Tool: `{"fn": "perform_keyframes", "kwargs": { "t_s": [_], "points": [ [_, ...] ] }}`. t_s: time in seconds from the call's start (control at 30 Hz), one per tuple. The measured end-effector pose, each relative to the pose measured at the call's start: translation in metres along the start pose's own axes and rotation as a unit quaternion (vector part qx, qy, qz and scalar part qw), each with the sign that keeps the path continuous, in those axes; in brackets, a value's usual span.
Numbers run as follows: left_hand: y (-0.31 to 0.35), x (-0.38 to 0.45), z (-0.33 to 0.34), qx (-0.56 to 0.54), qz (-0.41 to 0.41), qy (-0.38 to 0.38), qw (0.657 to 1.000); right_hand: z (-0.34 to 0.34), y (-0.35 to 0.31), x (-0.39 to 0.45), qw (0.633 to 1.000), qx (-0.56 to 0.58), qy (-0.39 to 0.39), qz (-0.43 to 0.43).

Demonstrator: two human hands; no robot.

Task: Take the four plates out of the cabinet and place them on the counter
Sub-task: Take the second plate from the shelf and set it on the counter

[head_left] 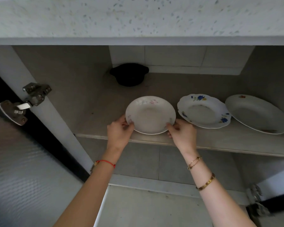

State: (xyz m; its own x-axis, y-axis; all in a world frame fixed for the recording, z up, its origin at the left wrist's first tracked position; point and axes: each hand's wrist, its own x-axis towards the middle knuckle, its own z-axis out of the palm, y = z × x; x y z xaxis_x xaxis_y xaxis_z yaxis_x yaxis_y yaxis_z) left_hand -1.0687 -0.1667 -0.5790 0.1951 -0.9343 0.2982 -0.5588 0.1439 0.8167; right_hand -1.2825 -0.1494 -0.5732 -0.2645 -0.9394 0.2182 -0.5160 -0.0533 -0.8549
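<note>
Inside an open cabinet, on the shelf [220,143] under a speckled desk [138,17]: three plates, no legible writing. Pink-flowered plate [150,114] gripped at opposite rims by left hand [120,133] and right hand [181,134]; blue-flowered plate [203,111] and orange-flowered plate [257,113] further right.

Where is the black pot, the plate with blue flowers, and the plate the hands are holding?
black pot [129,75]: head view, on its dark side wall.
plate with blue flowers [203,112]: head view, on its middle well.
held plate [150,116]: head view, on its centre, between both hands.

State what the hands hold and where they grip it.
Both grip the pink-flowered plate by its rim: left hand on its left edge, right hand on its right.
</note>
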Motion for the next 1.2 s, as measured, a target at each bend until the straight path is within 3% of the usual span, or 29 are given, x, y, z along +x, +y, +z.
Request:
{"fn": "perform_keyframes", "kwargs": {
  "t_s": [0.33, 0.83, 1.2],
  "points": [
    [0.031, -0.080, -0.034, -0.031, 0.006, 0.052, 0.998, -0.035, -0.012, -0.068, 0.999, 0.048, -0.001, -0.021],
    [0.036, -0.133, -0.048, -0.051, 0.000, 0.059, 0.997, -0.050, -0.008, -0.119, 0.996, 0.084, 0.008, -0.013],
    [0.078, -0.148, -0.081, -0.046, -0.098, 0.031, 0.994, -0.069, -0.047, -0.139, 0.996, 0.076, 0.007, 0.055]
  ]
}}
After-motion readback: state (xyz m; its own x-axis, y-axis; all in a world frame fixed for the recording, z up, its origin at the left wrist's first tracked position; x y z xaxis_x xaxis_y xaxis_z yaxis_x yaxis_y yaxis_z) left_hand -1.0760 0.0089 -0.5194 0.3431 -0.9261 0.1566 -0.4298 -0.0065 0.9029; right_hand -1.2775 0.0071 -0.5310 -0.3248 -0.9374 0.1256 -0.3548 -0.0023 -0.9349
